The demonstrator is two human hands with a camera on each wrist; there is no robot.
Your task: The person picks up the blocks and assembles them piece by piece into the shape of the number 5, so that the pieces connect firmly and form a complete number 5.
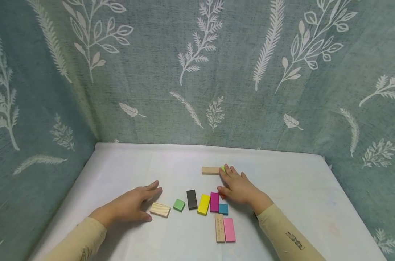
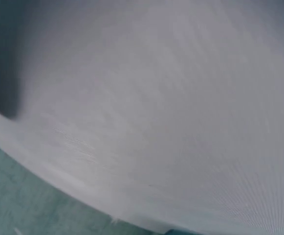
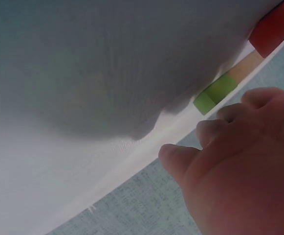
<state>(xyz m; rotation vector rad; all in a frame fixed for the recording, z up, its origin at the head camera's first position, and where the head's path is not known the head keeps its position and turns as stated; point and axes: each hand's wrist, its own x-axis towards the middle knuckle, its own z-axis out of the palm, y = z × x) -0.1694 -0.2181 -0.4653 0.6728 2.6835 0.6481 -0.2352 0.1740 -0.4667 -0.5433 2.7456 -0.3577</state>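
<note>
My left hand [image 1: 128, 204] hovers at the left with its fingers spread, beside a striped wooden block [image 1: 160, 210], and holds nothing. My right hand [image 1: 239, 187] reaches out with extended fingers over a lime-green block [image 1: 222, 168], which it mostly hides in the head view. That green block [image 3: 215, 94] stands at the end of a plain wooden block [image 1: 210, 170]. Under the right thumb a red-orange block [image 1: 222, 196] shows in part; the right wrist view has the red block [image 3: 274, 30] near its upper right corner. Whether the right fingers touch any block is unclear.
Mid-table are a green block [image 1: 179, 205], a black one [image 1: 192, 199], a yellow one [image 1: 203, 204], a magenta one [image 1: 214, 202] and a blue one [image 1: 223, 209]. Nearer lie a printed wooden block [image 1: 219, 228] and a pink block [image 1: 229, 230]. Patterned cloth [image 1: 197, 72] surrounds the white table.
</note>
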